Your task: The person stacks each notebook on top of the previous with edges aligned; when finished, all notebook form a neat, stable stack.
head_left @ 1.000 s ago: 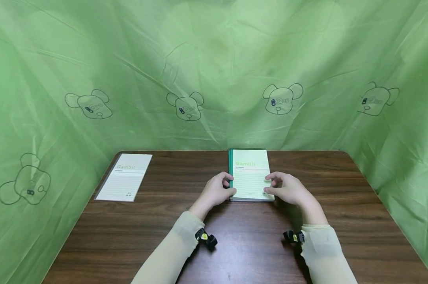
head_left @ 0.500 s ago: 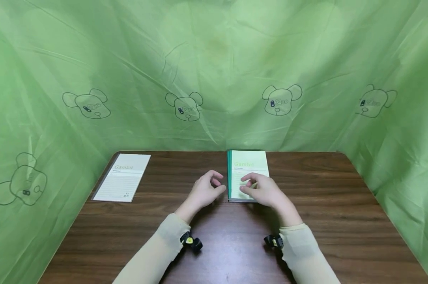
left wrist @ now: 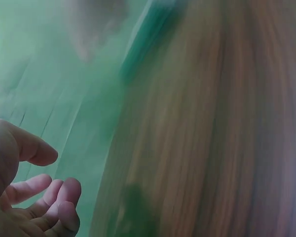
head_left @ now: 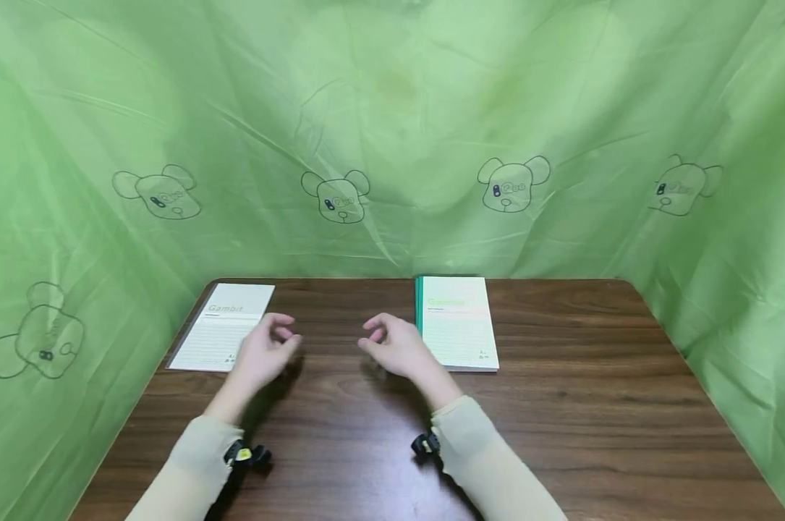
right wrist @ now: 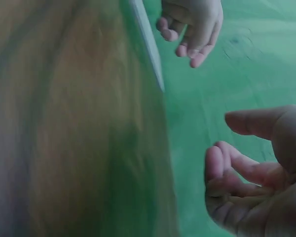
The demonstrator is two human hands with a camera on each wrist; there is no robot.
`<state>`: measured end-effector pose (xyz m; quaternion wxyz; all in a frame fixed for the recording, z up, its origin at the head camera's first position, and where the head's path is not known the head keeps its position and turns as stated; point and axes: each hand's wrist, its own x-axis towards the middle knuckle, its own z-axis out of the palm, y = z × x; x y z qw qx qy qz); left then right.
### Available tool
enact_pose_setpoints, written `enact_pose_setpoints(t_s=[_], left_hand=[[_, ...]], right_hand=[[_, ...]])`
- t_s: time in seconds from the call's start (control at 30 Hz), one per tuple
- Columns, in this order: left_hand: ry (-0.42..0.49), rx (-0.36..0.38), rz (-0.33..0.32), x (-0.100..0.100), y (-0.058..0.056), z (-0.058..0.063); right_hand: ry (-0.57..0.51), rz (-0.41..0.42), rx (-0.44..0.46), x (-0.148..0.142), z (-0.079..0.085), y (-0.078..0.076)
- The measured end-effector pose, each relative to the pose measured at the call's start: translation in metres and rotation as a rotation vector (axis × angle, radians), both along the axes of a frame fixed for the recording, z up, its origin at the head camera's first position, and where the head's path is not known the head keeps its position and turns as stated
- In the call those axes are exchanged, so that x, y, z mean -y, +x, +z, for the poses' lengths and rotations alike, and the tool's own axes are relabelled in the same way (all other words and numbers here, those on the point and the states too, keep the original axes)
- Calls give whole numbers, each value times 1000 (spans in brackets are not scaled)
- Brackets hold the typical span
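Above the lower right corner of a single white notebook (head_left: 219, 336) on the left of the table hovers my left hand (head_left: 262, 354), its fingers loosely bent around nothing. My right hand (head_left: 401, 351) is over the middle of the table, just left of a neat stack of notebooks (head_left: 460, 325) with green spines, and covers the stack's lower left corner. It too holds nothing. In the left wrist view the left thumb and fingers (left wrist: 71, 190) stand apart. The right wrist view shows a gap between the right thumb and fingers (right wrist: 214, 163).
The brown wooden table (head_left: 561, 434) has rounded far corners. A green cloth (head_left: 392, 145) with bear-head drawings hangs behind it and on both sides. Each wrist carries a small black camera, such as the left camera (head_left: 245, 454).
Both hands have let go of the notebook stack's sides and moved left, the left one reaching the single notebook. The stack and the single notebook stay where they were.
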<state>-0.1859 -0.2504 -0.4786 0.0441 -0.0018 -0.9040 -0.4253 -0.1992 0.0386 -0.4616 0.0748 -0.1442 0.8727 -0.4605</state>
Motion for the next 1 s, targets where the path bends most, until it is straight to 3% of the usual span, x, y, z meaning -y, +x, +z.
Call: enact_pose_setpoints(t_s=[0.1,0.23,0.33,0.47,0.7,0.87,1.0], left_hand=[[-11,-3,87,40,4,-4],[-112,-18,227,86,10,-10],[-170,15,321,112,17,-11],[-175,87,403,140,23,-11],[-165,148,439,163,23,-15],[-167,179,420,161,21,-16],[-180,221,387,156,18,-15]], right_hand=[[-29,-19,17,31,-8,3],[-49,-32,16,67,-20,8],[-58,-20,1,88,-27,12],[-74,-7,-18,108,-30,14],[-81,1,-12,139,-34,11],[-76,41,-3,156,-36,14],[-4,58,-17,166,-40,17]])
